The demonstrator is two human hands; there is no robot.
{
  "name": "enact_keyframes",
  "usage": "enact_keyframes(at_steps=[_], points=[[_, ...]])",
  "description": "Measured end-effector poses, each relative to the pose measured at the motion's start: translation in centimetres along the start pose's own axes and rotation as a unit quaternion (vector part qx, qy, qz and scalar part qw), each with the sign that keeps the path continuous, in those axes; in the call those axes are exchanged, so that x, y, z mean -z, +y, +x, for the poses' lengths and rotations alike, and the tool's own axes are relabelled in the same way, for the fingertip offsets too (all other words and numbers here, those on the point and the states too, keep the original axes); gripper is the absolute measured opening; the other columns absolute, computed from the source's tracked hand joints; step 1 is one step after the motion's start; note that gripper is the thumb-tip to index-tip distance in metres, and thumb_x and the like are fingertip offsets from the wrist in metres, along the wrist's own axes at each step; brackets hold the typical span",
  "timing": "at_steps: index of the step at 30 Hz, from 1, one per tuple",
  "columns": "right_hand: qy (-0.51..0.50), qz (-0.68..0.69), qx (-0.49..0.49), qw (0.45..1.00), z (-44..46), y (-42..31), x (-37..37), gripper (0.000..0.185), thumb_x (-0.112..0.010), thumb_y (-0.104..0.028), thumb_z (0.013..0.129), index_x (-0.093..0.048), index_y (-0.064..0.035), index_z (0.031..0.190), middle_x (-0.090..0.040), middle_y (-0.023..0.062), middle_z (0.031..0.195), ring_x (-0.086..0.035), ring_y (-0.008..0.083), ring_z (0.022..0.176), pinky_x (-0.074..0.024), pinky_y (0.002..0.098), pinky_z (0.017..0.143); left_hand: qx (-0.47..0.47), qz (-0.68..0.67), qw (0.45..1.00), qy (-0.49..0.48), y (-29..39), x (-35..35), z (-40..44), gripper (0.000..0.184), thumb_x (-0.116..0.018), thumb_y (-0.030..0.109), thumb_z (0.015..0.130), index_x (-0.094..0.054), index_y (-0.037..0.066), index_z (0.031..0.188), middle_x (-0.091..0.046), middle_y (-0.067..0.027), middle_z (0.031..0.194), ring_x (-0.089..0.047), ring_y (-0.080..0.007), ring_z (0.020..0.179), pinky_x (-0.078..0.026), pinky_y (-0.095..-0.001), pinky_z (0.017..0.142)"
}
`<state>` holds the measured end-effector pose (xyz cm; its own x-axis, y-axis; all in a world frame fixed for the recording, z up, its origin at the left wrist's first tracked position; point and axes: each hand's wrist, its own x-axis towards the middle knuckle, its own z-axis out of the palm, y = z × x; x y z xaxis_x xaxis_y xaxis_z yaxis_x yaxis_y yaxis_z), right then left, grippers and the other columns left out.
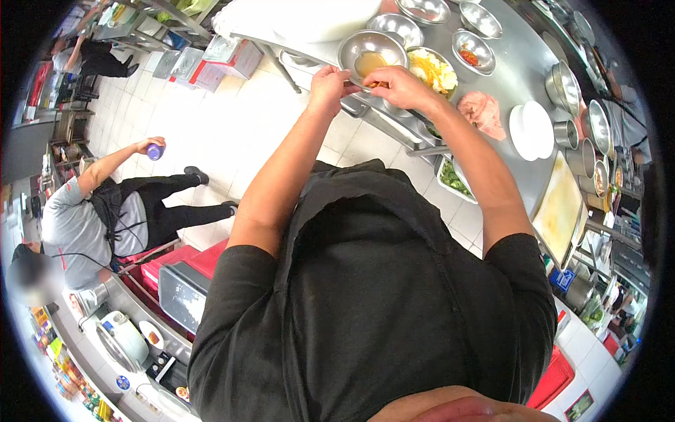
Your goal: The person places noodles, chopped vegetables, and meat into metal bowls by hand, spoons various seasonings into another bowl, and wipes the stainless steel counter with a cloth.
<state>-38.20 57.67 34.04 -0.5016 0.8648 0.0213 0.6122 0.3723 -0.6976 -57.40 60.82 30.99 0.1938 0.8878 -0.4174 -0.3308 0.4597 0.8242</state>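
My left hand [330, 89] is gripping the bowl [351, 54]; my right hand [401, 87] is bunching its fingers at the rim, seemingly mixing, likely needing steadiness next.

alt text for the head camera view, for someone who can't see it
A bare left hand is at the rim of a round silver metal bowl of amber liquid, with a bare right hand over its near edge. More silver bowls stand on the grey metal table; at left, a person in a grey shirt holds a purple container.
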Motion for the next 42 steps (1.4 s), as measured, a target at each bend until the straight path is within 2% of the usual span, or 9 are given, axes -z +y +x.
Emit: enact_keyframes(at_steps=[4, 11, 15, 18, 24, 33, 36, 39, 42], points=[[0.017, 0.032, -0.039, 0.999, -0.2, 1.8, 1.7, 0.017, -0.064, -0.007, 0.081, -0.069, -0.0071, 0.097, -0.07, 0.0105, 0.09, -0.066, 0.0271, 0.08, -0.0513, 0.0355, 0.072, 0.002, -0.009, 1.0, -0.011, -0.1, -1.8, 1.2, 0.015, -0.058, -0.001, 0.087, -0.046, 0.004, 0.078, -0.057, -0.0117, 0.086, -0.064, -0.0273, 0.075, -0.062, -0.0348, 0.066], [0.085, -0.13, 0.035, 0.987, -1.8, 4.6, 7.7, 0.019, -0.057, 0.003, 0.076, -0.069, -0.0051, 0.089, -0.069, 0.0133, 0.085, -0.065, 0.0315, 0.078, -0.051, 0.0384, 0.069, -0.034, 0.001, 0.999, 0.0, 0.1, -4.9, 2.8, 0.015, -0.056, -0.002, 0.087, -0.045, 0.003, 0.078, -0.056, -0.0125, 0.082, -0.064, -0.0249, 0.068, -0.062, -0.0357, 0.064], [0.088, -0.188, -0.09, 0.974, -5.2, 5.4, 9.4, 0.019, -0.054, 0.003, 0.075, -0.067, -0.0007, 0.089, -0.067, 0.0165, 0.094, -0.062, 0.0365, 0.087, -0.0502, 0.0409, 0.077, -0.051, 0.012, 0.999, 0.004, 0.0, -5.3, 3.3, 0.016, -0.055, -0.002, 0.087, -0.044, 0.004, 0.076, -0.056, -0.0102, 0.078, -0.064, -0.0223, 0.062, -0.062, -0.0344, 0.062], [0.091, -0.19, -0.072, 0.975, -6.6, 6.1, 9.4, 0.022, -0.053, 0.002, 0.076, -0.066, 0.0002, 0.093, -0.065, 0.017, 0.102, -0.06, 0.037, 0.094, -0.0487, 0.0418, 0.083, -0.044, 0.033, 0.998, -0.011, -0.5, -5.1, 3.7, 0.013, -0.056, -0.001, 0.088, -0.047, 0.002, 0.08, -0.058, -0.013, 0.082, -0.065, -0.0244, 0.072, -0.062, -0.0359, 0.067], [0.198, -0.184, -0.039, 0.962, -2.3, 4.9, 9.1, 0.027, -0.053, -0.001, 0.076, -0.066, -0.0028, 0.099, -0.064, 0.015, 0.102, -0.059, 0.035, 0.101, -0.0473, 0.0442, 0.088, -0.056, 0.059, 0.997, -0.012, -0.7, -5.4, 3.4, 0.013, -0.057, 0.001, 0.089, -0.048, 0.001, 0.08, -0.06, -0.013, 0.082, -0.065, -0.0234, 0.071, -0.062, -0.0355, 0.069], [0.076, -0.405, -0.036, 0.911, 3.4, 6.4, 5.3, 0.023, -0.059, -0.005, 0.074, -0.069, -0.0023, 0.095, -0.067, 0.0141, 0.098, -0.063, 0.0339, 0.095, -0.0522, 0.0428, 0.082, -0.088, 0.051, 0.995, 0.007, -0.7, -6.2, 2.6, 0.013, -0.057, 0.001, 0.089, -0.049, 0.001, 0.079, -0.058, -0.0104, 0.08, -0.064, -0.0216, 0.068, -0.061, -0.034, 0.065], [-0.023, -0.321, -0.124, 0.939, 2.9, 4.6, 4.8, 0.018, -0.057, -0.01, 0.079, -0.067, -0.0024, 0.093, -0.067, 0.0172, 0.093, -0.063, 0.0358, 0.089, -0.0501, 0.044, 0.08, -0.106, 0.064, 0.992, 0.023, -1.0, -6.0, 2.9, 0.015, -0.057, 0.0, 0.087, -0.047, 0.001, 0.076, -0.055, -0.0077, 0.074, -0.06, -0.0168, 0.06, -0.059, -0.0313, 0.056], [0.027, -0.189, -0.089, 0.978, 2.8, 5.3, 4.1, 0.018, -0.057, -0.014, 0.082, -0.066, -0.0038, 0.093, -0.067, 0.0175, 0.088, -0.063, 0.0351, 0.083, -0.0495, 0.0433, 0.076, -0.117, 0.04, 0.992, 0.017, -1.5, -5.8, 3.0, 0.016, -0.058, 0.0, 0.087, -0.047, 0.002, 0.075, -0.054, -0.0073, 0.074, -0.06, -0.0162, 0.059, -0.059, -0.0309, 0.054], [-0.03, -0.112, -0.125, 0.985, 1.6, 2.3, 4.7, 0.018, -0.054, -0.012, 0.082, -0.067, -0.0043, 0.092, -0.068, 0.0175, 0.086, -0.064, 0.0363, 0.082, -0.05, 0.0445, 0.073, -0.108, 0.063, 0.992, 0.017, -1.2, -5.6, 2.7, 0.012, -0.057, 0.0, 0.088, -0.049, 0.0, 0.079, -0.057, -0.0106, 0.077, -0.063, -0.0206, 0.065, -0.061, -0.0339, 0.064]])
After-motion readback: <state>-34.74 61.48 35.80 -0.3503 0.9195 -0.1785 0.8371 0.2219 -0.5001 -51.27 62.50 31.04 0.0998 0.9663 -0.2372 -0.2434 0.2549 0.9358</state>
